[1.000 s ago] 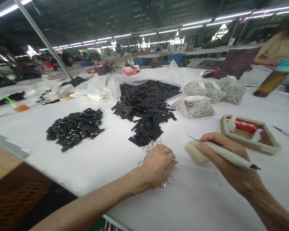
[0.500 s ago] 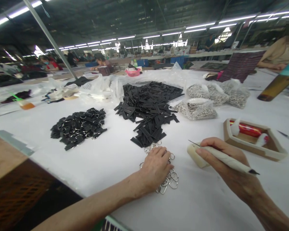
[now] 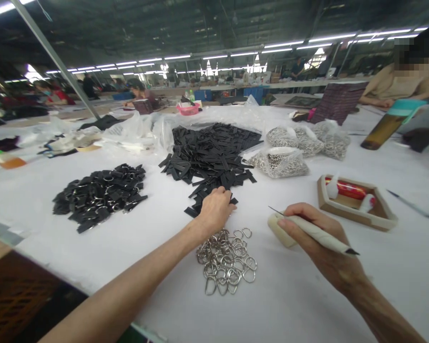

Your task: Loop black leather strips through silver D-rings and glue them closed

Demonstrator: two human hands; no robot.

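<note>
My left hand [image 3: 217,208] lies over the near end of a big pile of flat black strips [image 3: 214,152]. Its fingers are curled down among them, and the fingertips and whatever they pinch are hidden. Just below it, a loose heap of silver D-rings [image 3: 230,264] is spread on the table. My right hand [image 3: 320,240] grips an awl [image 3: 316,232] with a pale wrapped handle and a thin metal point aimed left. Beneath that point sits a cream-coloured block [image 3: 280,231]. To the left is a heap of black loops with rings in them [image 3: 102,193].
Clear bags of metal rings [image 3: 280,163] stand at the back right. A shallow box [image 3: 357,216] holding a red tube lies beyond my right hand, near a thin dark tool [image 3: 413,205]. A bottle [image 3: 393,125] leans farther back. Another person [image 3: 396,85] sits across the table.
My left hand has moved from the D-rings up to the black strips, uncovering the rings. My right hand still holds the awl over the block. The whole view has shifted slightly.
</note>
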